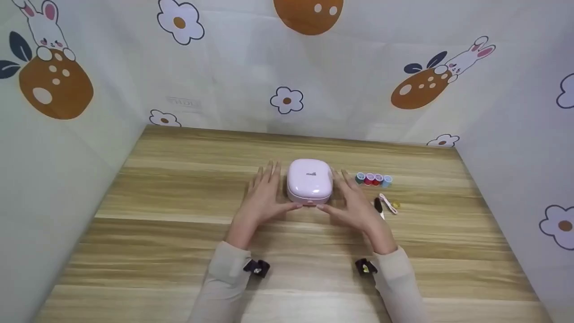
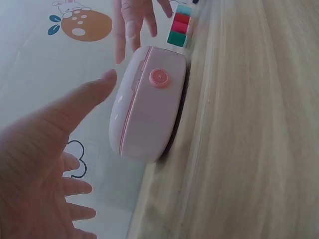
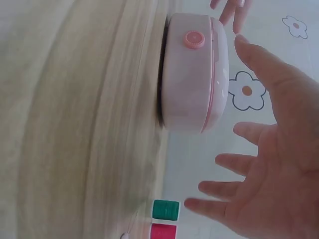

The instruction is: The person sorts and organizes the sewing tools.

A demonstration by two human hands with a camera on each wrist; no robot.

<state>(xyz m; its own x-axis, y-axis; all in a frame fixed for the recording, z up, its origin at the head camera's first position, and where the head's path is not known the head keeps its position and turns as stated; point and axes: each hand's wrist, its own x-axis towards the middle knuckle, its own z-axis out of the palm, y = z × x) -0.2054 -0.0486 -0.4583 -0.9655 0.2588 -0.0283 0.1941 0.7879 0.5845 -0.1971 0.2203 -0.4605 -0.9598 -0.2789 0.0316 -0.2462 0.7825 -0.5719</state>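
Observation:
A closed, pale pink rounded box [image 1: 310, 178] stands on the wooden table, its round pink button [image 2: 159, 78] facing the person. To its left is my left hand [image 1: 264, 197], fingers spread and straight, thumb pointing toward the box's front. My right hand [image 1: 354, 204] mirrors it on the other side, fingers extended and thumb near the front edge. In the right wrist view, the box [image 3: 192, 74] is seen from the front, with the fingers of the right hand [image 3: 279, 164] spread beside it. Both hands hold nothing.
Several thread spools [image 1: 374, 179] stand in a row right of the box. Nearer lie a black-handled tool [image 1: 378, 205], a white looped item [image 1: 388, 203] and a small yellow piece [image 1: 396, 205]. A patterned cloth [image 1: 233, 67] walls the table's back and sides.

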